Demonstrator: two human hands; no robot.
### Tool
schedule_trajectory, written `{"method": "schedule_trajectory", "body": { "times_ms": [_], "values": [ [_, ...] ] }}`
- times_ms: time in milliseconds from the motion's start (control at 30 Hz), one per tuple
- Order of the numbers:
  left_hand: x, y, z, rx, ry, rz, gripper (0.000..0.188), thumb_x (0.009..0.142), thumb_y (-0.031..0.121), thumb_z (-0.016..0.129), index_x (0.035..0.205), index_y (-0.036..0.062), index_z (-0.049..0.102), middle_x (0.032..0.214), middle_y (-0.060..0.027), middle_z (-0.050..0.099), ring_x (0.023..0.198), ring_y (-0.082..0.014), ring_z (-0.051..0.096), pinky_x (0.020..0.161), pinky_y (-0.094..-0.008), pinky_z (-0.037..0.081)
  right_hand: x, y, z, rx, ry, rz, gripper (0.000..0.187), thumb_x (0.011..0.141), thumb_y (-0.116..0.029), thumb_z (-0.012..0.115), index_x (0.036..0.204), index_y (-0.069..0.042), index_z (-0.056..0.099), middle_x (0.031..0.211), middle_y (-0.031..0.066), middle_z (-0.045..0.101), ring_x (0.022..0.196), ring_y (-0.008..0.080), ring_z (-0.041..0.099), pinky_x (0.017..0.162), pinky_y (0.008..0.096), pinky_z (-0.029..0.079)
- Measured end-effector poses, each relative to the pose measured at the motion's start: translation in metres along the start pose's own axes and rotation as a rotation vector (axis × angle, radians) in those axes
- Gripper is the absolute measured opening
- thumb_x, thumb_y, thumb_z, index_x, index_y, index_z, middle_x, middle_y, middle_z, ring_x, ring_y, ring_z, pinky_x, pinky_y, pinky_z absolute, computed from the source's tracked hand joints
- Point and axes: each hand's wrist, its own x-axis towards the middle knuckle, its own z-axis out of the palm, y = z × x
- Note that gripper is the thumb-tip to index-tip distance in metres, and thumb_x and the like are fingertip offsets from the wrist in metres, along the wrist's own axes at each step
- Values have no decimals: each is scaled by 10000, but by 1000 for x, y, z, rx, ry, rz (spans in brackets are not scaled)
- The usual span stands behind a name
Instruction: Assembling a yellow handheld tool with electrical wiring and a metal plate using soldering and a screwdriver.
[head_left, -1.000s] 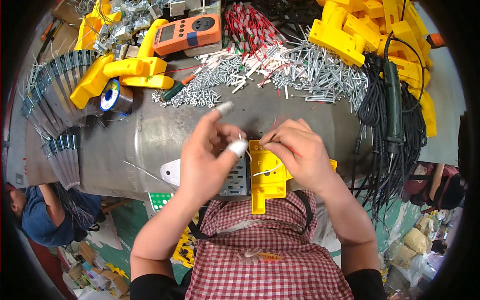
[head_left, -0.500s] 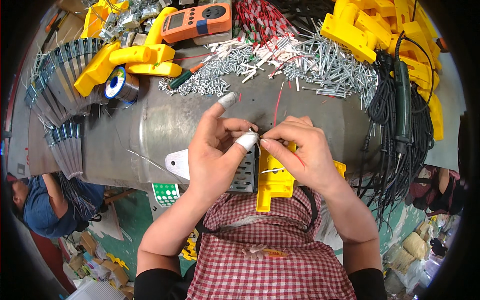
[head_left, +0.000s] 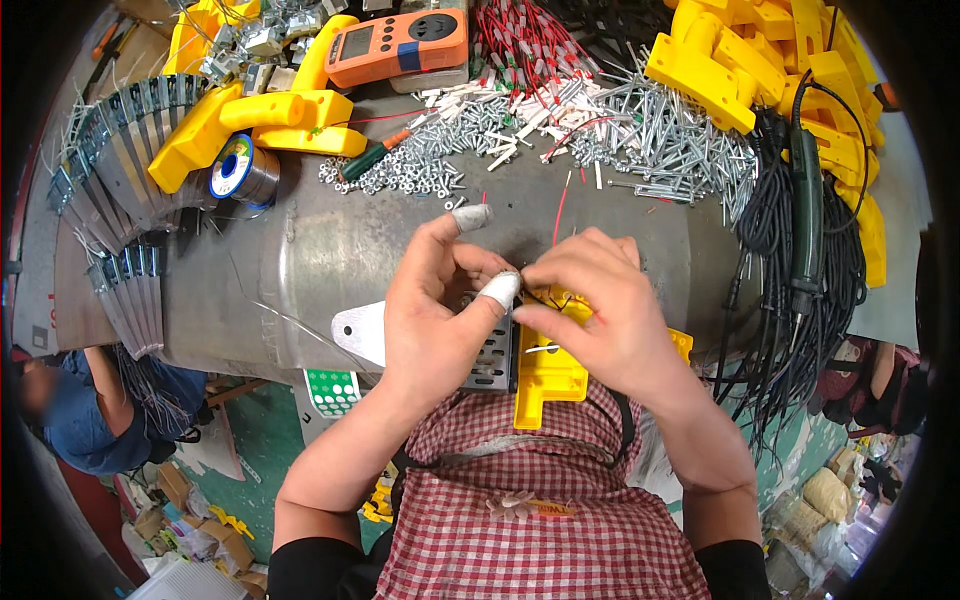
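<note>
My left hand (head_left: 435, 310), with white covers on thumb and index finger, pinches with its thumb, index finger raised. My right hand (head_left: 610, 315) is closed with its fingertips against the left thumb tip. What both pinch is too small and hidden to make out; thin dark wires show beside the right fingers. Below them lies an open yellow plastic housing half (head_left: 550, 378) with a short white piece (head_left: 541, 349) in it. Next to it, partly under my left hand, is a perforated metal plate (head_left: 488, 362). A pale, flat rounded end with a hole (head_left: 360, 333) sticks out left of that hand.
Screws (head_left: 690, 135), nuts, a green-handled screwdriver (head_left: 372, 158) and red wires (head_left: 520, 45) cover the far side. Left are a solder spool (head_left: 245, 172), an orange meter (head_left: 400, 45) and metal blades (head_left: 130, 280). Right hang black cords (head_left: 760, 220) and a soldering iron (head_left: 805, 210). A person (head_left: 90, 410) sits left.
My right fingers have curled in closer to the left thumb, and the right hand has tilted. A white strand seen between the hands is now hidden; dark wires show beside my right fingers.
</note>
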Motion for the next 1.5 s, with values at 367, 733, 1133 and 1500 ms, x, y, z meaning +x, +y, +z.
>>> {"method": "schedule_trajectory", "body": {
  "times_ms": [367, 733, 1133, 1500],
  "values": [
    [17, 11, -30, 1067, -27, 1005, 308, 692, 39, 629, 999, 63, 631, 999, -70, 614, 861, -233, 594, 781, -339, 477, 5, 10, -4, 294, -249, 201, 117, 769, -143, 650, 796, -32, 629, 737, 59, 600, 748, 208, 572, 711, 323, 404],
    [27, 6, -36, 1064, -131, 1121, 301, 528, 101, 665, 827, 94, 642, 828, -19, 612, 805, -215, 580, 704, -359, 422, 10, 12, -7, 403, -297, 177, 114, 794, -103, 642, 814, 7, 619, 756, 107, 601, 706, 227, 588, 668, 327, 460],
    [20, 16, -33, 1191, -64, 1198, 257, 505, 147, 671, 741, 99, 582, 882, -24, 602, 881, -220, 554, 817, -412, 391, 16, 6, -6, 530, -363, 402, 166, 797, -130, 639, 876, 13, 611, 702, 109, 594, 631, 263, 566, 631, 331, 465],
    [27, 28, -35, 161, -278, -255, 116, 676, 63, 677, 734, 23, 585, 970, -103, 574, 1021, -288, 495, 879, -366, 397, 9, 2, 5, -83, -23, -155, 91, 740, -117, 639, 775, -97, 557, 777, 7, 546, 829, 176, 537, 762, 371, 314]
  ]
}}
